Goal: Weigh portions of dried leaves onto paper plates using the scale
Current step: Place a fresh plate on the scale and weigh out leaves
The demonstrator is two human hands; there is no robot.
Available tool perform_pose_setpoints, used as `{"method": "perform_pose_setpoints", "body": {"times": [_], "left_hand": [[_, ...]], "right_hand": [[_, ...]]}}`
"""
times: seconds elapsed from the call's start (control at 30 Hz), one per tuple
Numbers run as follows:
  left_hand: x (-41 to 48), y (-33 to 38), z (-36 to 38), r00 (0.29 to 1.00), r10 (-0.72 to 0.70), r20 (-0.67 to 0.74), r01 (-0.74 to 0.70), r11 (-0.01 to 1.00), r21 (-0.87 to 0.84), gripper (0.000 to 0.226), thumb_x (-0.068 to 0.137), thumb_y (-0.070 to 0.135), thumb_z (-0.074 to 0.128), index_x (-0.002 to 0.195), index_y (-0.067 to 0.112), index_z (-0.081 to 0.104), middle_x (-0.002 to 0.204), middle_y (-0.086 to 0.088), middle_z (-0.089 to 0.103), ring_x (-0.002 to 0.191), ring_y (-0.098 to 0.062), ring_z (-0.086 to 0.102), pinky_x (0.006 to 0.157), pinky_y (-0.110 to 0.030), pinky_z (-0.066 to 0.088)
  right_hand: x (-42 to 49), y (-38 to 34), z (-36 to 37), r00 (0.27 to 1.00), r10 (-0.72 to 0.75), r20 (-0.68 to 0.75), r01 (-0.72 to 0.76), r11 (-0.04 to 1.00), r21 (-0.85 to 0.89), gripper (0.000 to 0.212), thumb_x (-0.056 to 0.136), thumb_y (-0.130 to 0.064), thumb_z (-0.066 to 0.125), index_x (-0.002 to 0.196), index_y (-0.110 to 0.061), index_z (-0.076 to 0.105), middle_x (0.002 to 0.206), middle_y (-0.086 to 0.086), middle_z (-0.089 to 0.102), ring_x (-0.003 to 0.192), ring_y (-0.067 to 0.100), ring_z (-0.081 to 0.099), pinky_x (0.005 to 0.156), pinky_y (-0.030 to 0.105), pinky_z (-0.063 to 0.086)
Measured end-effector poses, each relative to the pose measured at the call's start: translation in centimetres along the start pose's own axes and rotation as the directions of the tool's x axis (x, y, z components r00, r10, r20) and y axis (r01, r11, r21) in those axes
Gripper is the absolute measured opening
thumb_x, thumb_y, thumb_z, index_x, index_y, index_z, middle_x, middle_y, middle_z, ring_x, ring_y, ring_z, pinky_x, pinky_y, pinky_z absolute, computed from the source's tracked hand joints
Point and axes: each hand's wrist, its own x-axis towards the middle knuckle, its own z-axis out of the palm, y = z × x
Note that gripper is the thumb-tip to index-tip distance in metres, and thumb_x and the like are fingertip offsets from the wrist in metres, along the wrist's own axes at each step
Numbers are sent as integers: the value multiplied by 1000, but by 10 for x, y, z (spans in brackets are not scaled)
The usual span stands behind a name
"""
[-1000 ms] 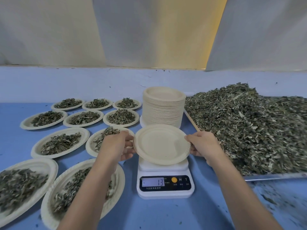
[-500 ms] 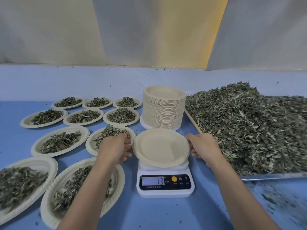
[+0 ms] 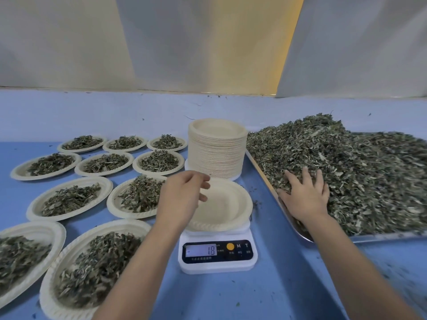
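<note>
— Blue worktop against pale hanging sheets. What stands on it?

— White scale near the front edge, with an empty plate sitting on it. Its display shows 18.

— And the leaves?

— Heaped on a metal tray at the right, a big loose pile of leaves. Just left of the tray, behind the scale, stands a tall stack of plates.

— Where are the hands?

— Right hand lies palm down on the pile at the tray's near left corner, fingers straight and spread, pressing into the leaves. Whether any leaf is gathered under the palm, I cannot tell.

— Left one?

— Left hand hovers over the empty plate's left rim, fingers loosely curled and holding nothing.

— Anything else?

— Ten filled plates in rows across the left side of the worktop, each carrying a mound of leaves. Loose crumbs speckle the blue surface near the tray.
</note>
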Motion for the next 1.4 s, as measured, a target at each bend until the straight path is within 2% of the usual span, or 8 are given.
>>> {"method": "perform_pose_setpoints", "body": {"times": [0.13,0.27,0.43,0.6,0.87,1.17,1.3,1.4], "left_hand": [[-6,20,22,998,20,56,-16,997,-78,26,93,17,46,83,21,70,79,6,71,55,-6,60,54,-22,43],[-8,27,35,997,8,82,3,990,-143,26,93,16,47,81,19,70,78,4,71,53,-7,58,55,-23,43],[-10,24,40,994,13,109,3,989,-149,28,92,15,47,79,21,70,74,6,70,52,-6,59,54,-23,42],[-10,21,42,993,-16,121,36,986,-161,28,92,14,47,78,20,70,73,6,70,51,-6,59,55,-23,42],[-9,14,44,989,-64,134,86,981,-171,27,92,14,46,81,17,71,70,7,71,52,-6,59,55,-23,42],[-4,10,42,985,-119,122,144,966,-213,26,91,14,47,83,14,72,69,5,71,50,-7,58,51,-18,42],[-3,8,42,982,-141,125,167,957,-239,25,90,14,48,83,13,72,70,3,71,50,-8,58,49,-17,41],[0,7,40,982,-157,103,179,947,-265,26,91,13,47,84,12,71,71,2,71,49,-7,58,49,-18,41]], "right_hand": [[11,7,9,987,18,160,-15,1000,-24,56,98,-51,36,149,-35,21,160,7,5,145,37,1,114,52,15],[11,2,10,996,-68,-61,64,996,-60,48,96,-45,45,141,-30,37,140,12,31,125,34,32,97,47,40],[15,7,13,988,-74,136,83,994,-66,46,101,-44,32,146,-41,23,155,9,11,135,38,21,100,53,36],[19,3,15,977,-134,165,157,978,-135,35,102,-21,33,136,-25,38,142,15,27,128,39,25,94,50,40],[20,9,11,996,0,-89,20,976,219,32,100,-10,38,131,-15,44,130,21,38,118,38,37,91,41,38],[26,18,0,976,146,-159,14,694,720,37,103,-24,35,137,-12,41,115,23,54,65,17,44,55,26,32],[23,13,-9,969,211,-125,-3,520,854,40,103,-25,36,141,-12,38,92,1,55,90,29,58,70,30,40],[21,2,-23,973,224,-53,-32,359,933,41,104,-26,35,143,-17,35,132,3,50,117,21,48,92,34,37]]}}
